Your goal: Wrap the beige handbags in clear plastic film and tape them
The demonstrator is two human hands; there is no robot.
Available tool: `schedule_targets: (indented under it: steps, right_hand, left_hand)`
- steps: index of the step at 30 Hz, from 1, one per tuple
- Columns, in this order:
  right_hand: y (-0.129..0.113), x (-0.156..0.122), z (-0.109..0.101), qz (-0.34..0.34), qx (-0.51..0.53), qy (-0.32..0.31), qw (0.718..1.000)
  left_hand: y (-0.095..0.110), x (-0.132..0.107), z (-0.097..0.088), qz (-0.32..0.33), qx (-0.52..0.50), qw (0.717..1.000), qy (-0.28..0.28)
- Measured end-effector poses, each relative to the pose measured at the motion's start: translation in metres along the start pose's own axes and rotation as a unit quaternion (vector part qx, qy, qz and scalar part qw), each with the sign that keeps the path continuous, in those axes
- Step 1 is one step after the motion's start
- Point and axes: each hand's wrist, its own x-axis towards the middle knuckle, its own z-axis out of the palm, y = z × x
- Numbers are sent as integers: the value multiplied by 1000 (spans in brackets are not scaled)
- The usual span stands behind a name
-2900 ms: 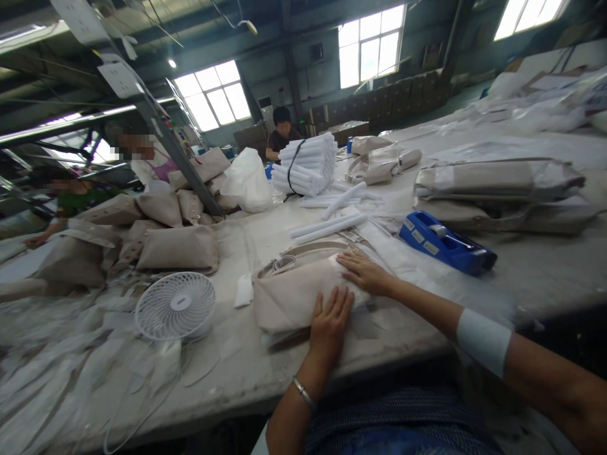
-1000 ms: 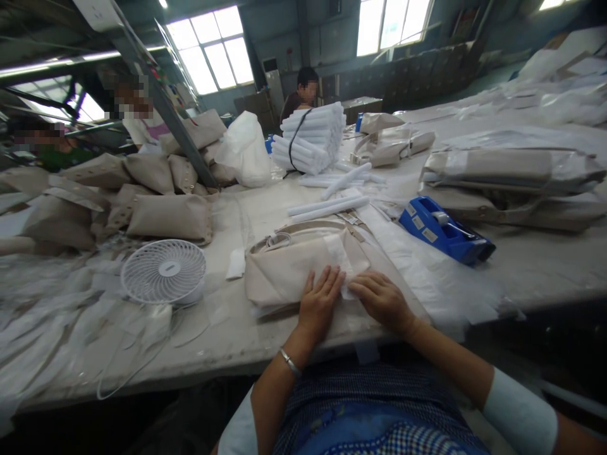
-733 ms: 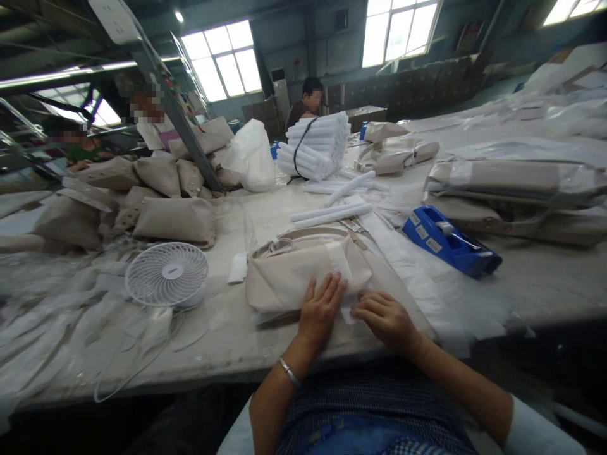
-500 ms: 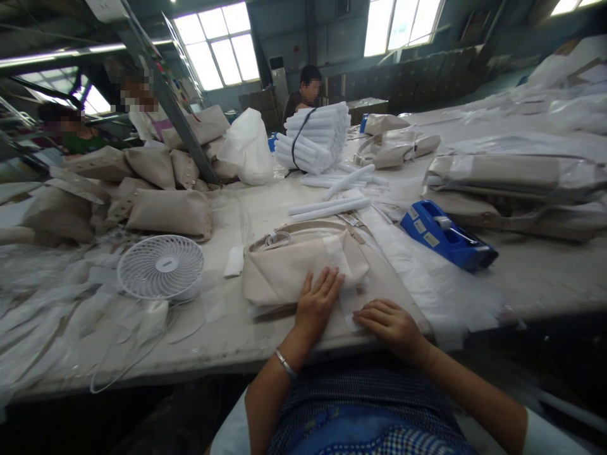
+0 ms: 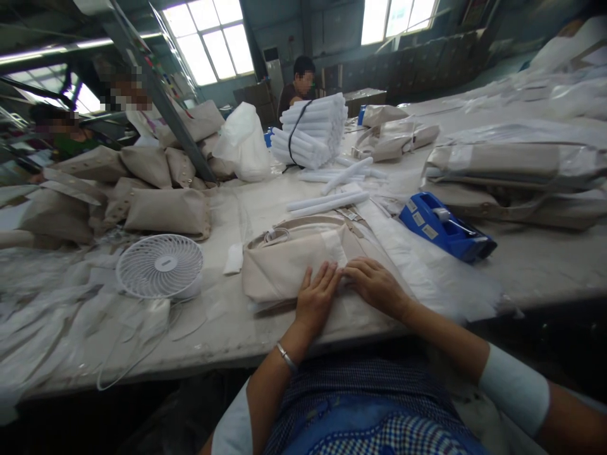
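A beige handbag (image 5: 279, 268) lies on its side in front of me, in what looks like clear plastic wrapping (image 5: 353, 309), with its strap (image 5: 308, 221) along the far edge. A whitish patch (image 5: 331, 240) shows on its upper face. My left hand (image 5: 318, 297) rests flat on the bag's near side, fingers stretched out. Just right of it, my right hand (image 5: 377, 284) is closed, its bent fingers pressing the edge of the wrapping onto the bag. The fingertips of both hands almost meet, and what lies under the right fingers is partly hidden.
A white fan (image 5: 161, 265) stands left, its cable near the table edge. A blue tape dispenser (image 5: 443, 227) sits right, beside plastic bags (image 5: 427, 284). White foam rods (image 5: 315, 129) lie beyond. Stuffed beige bags (image 5: 165, 212) are piled left; wrapped ones (image 5: 512, 164) are stacked right.
My right hand has moved up and left from the wrapping's loose near corner onto the bag, beside my left hand. My left hand stays flat in place. The view has shifted slightly.
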Motion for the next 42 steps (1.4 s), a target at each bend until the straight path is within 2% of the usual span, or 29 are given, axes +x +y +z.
schedule_targets:
  steps: [4,9,12,16,21,24,27,31,36,39,42]
  right_hand:
    - [7,2,10,16,-15,-20,1000]
    - [8,-2,12,11,-37,-21,999]
    - [11,-2,15,4,-40,-15,999]
    - [13,-1,14,3,-29,-6,1000]
    - [-3,-30,-8,-4,27,20,999]
    - [-21,-58,-21,-6,41,-14,999]
    - [-34,-73,-24,-1,41,-49,998]
    - [-38,-69,-19,-2,37,-61,997]
    - [-36,-61,-16,-28,-22,-72,997]
    - [-40,-61,-16,-2,-43,-89,995]
    - [-46,-61,-15,31,-41,-74,996]
  left_hand:
    - [0,1,-3,-4,-16,1000,-14]
    - [6,7,-20,-34,-96,994,-30]
    - [12,14,-23,-74,-123,990,-11]
    - [16,19,-12,-123,-100,987,38]
    - [16,17,-3,-107,-76,990,43]
    - [16,15,-4,-103,-76,991,44]
    - [16,15,-3,-101,-82,990,47]
    - [15,15,-2,-98,-83,990,51]
    - [16,14,-2,-99,-81,991,50]
    - [16,14,-3,-99,-82,990,50]
    - [15,13,-3,-97,-80,991,52]
